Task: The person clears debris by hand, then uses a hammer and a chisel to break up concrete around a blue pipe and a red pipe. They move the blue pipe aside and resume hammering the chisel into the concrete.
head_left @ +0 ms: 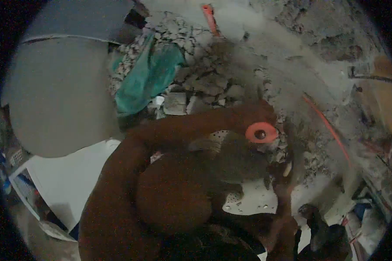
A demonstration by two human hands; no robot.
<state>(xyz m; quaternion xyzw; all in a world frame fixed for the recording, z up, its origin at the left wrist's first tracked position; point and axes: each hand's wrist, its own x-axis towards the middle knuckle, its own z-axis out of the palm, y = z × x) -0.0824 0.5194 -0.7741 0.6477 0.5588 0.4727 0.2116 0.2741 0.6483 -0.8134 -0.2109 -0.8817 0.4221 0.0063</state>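
Observation:
The view is dark and smeared. My left arm crosses the middle, its hand [263,112] just above a flat orange ring [251,133] with a dark round centre. Whether the fingers grip the ring is not clear. My right hand [284,176] reaches up from below, close under the ring, its fingers blurred. A small pale piece [287,168] shows at that hand; I cannot make out what it is. Between the arms lies a grey, indistinct shape [241,161]. Below it is a white surface with small holes [252,201].
Broken rubble [204,82] covers the ground ahead, with a green plastic sheet or bag [150,82] on it. Orange tubes [210,19] stick out farther off and along the right. A large grey rounded object [63,95] and a white panel [76,182] stand at left.

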